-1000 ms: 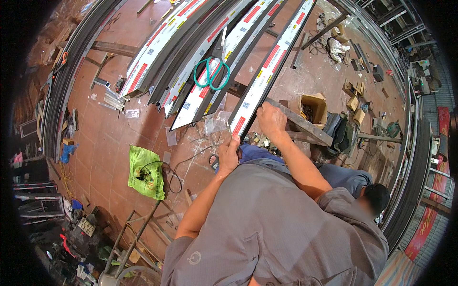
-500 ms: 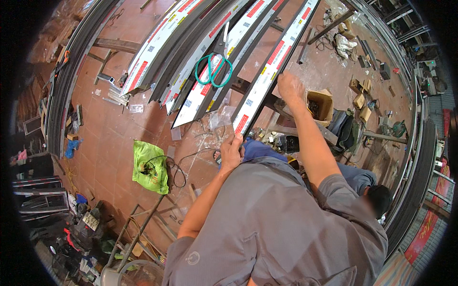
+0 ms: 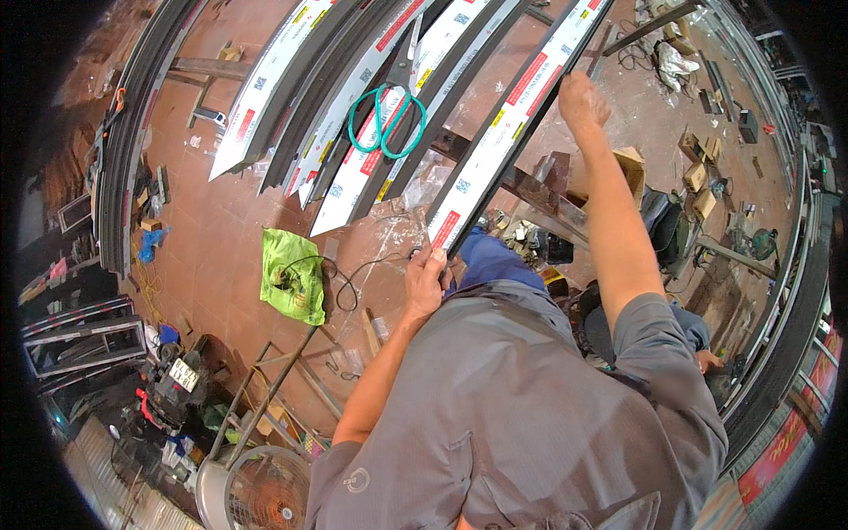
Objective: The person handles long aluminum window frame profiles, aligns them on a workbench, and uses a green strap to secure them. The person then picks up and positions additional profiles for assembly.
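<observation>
A long metal profile (image 3: 505, 132), its upper face covered in white film with red and yellow labels, slants from my waist toward the far right. My left hand (image 3: 426, 281) is closed on its near end, thumb on top. Farther along, my right hand (image 3: 583, 104) is closed on the right edge with the arm stretched out; its fingertips are partly hidden. Left of this piece lie several similar profiles (image 3: 353, 190) with slanted cut ends. Scissors (image 3: 403, 71) with teal handles rest on top of them, away from both hands.
Bars of a metal stand (image 3: 556, 208) run beneath the profiles. A green plastic bag (image 3: 296, 274) and a cable lie on the tiled floor. At lower left are a fan (image 3: 269, 490) and a motorbike. A cardboard box (image 3: 629, 172) stands right; another person crouches by my right side.
My right hand has moved farther out along the profile. The held profile has shifted right, widening the gap to its neighbour. My left hand keeps its hold, and the view has turned slightly.
</observation>
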The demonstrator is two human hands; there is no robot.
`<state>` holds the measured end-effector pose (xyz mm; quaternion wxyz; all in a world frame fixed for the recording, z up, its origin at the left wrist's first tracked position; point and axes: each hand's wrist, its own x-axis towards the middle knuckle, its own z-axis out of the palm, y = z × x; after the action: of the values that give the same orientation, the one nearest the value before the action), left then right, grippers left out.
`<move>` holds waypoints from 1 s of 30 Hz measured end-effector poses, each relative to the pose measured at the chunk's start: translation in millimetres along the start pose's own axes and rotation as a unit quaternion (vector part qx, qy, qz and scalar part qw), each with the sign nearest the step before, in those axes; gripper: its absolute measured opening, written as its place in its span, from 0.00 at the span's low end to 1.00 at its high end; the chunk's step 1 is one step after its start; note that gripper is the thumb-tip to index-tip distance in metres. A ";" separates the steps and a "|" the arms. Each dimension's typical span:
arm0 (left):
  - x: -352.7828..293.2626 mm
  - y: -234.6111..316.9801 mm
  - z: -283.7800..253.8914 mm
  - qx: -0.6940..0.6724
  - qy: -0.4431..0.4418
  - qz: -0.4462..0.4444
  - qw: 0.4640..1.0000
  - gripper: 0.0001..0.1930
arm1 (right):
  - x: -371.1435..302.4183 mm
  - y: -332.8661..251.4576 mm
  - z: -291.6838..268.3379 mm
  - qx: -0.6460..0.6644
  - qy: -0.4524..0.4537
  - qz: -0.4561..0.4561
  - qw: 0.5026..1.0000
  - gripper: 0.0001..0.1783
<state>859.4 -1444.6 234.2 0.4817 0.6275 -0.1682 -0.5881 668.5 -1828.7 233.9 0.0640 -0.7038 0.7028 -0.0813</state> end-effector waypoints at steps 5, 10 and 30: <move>1.1 -4.0 -1.3 0.023 0.013 0.012 1.000 0.23 | 40.5 14.0 0.7 -0.001 0.002 -0.019 1.000 0.21; 3.2 -12.8 4.2 -0.023 0.044 -0.007 0.999 0.24 | 92.1 32.2 10.6 -0.024 0.005 -0.003 1.000 0.22; -12.6 -11.2 15.2 -0.058 0.082 -0.043 0.994 0.22 | 332.6 92.0 29.7 -0.180 -0.026 -0.173 0.968 0.21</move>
<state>838.6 -1435.6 234.8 0.5040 0.6512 -0.0668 -0.5635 584.2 -2162.2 194.2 -0.0604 -0.8166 0.5714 0.0555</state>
